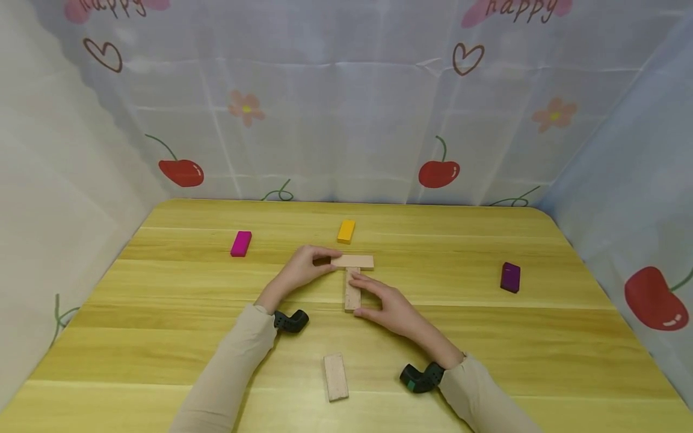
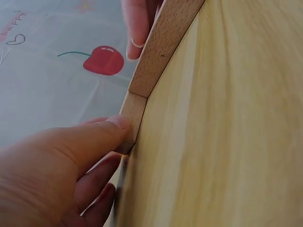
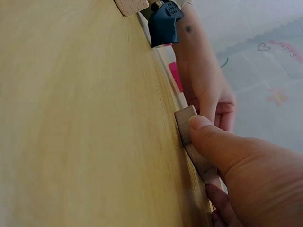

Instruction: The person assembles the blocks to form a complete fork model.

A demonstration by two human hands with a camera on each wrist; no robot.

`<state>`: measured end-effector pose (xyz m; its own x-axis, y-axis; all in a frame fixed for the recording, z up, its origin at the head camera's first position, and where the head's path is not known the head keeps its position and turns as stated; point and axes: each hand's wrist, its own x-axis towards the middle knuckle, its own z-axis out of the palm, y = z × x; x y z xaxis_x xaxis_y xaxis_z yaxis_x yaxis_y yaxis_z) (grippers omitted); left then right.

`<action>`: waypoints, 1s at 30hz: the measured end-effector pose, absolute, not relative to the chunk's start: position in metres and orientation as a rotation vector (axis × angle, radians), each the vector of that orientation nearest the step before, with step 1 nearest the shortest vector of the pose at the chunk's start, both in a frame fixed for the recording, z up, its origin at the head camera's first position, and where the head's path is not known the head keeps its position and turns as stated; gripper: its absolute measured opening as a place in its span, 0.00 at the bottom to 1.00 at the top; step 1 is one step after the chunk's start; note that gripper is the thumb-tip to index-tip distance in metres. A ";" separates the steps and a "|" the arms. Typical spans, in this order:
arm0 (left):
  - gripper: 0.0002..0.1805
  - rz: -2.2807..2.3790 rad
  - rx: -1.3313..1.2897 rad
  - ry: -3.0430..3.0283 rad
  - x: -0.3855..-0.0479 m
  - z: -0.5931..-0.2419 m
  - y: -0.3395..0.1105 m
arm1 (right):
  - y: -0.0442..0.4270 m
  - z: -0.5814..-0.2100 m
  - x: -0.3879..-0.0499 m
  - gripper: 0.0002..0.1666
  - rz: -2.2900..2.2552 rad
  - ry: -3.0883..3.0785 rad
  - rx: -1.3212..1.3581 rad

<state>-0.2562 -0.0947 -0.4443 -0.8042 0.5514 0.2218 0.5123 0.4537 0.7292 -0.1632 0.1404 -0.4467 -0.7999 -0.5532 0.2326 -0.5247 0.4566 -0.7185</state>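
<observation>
1. Left hand (image 1: 299,268): its grip pinches the left end of a crosswise plain wooden block (image 1: 358,262) on the desk (image 1: 162,343).
2. Right hand (image 1: 394,310): its grip holds a lengthwise wooden block (image 1: 352,297) — far end meeting the crosswise one, forming a T.
3. Nearer the person — a third wooden block (image 1: 336,379).
4. Farther out: pink (image 1: 241,244), yellow (image 1: 346,231) and purple blocks (image 1: 511,278).

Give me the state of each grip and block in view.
Left grip: pinching crosswise block
Right grip: holding lengthwise block
Crosswise block: flat, held by one end
Lengthwise block: flat, held, touching crosswise block
Near block: flat, unheld
Pink block: flat, unheld
Yellow block: flat, unheld
Purple block: flat, unheld
</observation>
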 end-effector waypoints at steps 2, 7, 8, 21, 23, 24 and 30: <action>0.17 1.292 0.975 2.654 -0.255 -0.443 -0.096 | 0.140 -0.446 -0.163 0.34 -1.288 2.648 -0.975; 0.21 1.313 0.986 2.656 -0.244 -0.439 -0.092 | 0.139 -0.445 -0.162 0.34 -1.280 2.652 -0.981; 0.21 1.313 0.991 2.645 -0.242 -0.439 -0.091 | 0.140 -0.445 -0.162 0.34 -1.281 2.651 -0.976; 0.25 1.248 1.161 2.572 -0.231 -0.443 -0.078 | 0.147 -0.426 -0.130 0.33 -1.300 2.652 -0.962; 0.26 1.219 1.160 2.590 -0.231 -0.444 -0.079 | 0.144 -0.422 -0.119 0.34 -1.249 2.591 -1.022; 0.27 1.209 1.163 2.595 -0.231 -0.444 -0.079 | 0.142 -0.421 -0.114 0.35 -1.219 2.543 -1.045; 0.28 1.187 1.162 2.604 -0.232 -0.445 -0.079 | 0.130 -0.421 -0.092 0.47 -0.987 2.309 -1.178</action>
<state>-0.2317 -0.0786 -0.4454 -0.7155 0.6543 0.2446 0.6137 0.4215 0.6676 -0.0915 0.1300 -0.4206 -0.5844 -0.8114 -0.0068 -0.5559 0.4065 -0.7251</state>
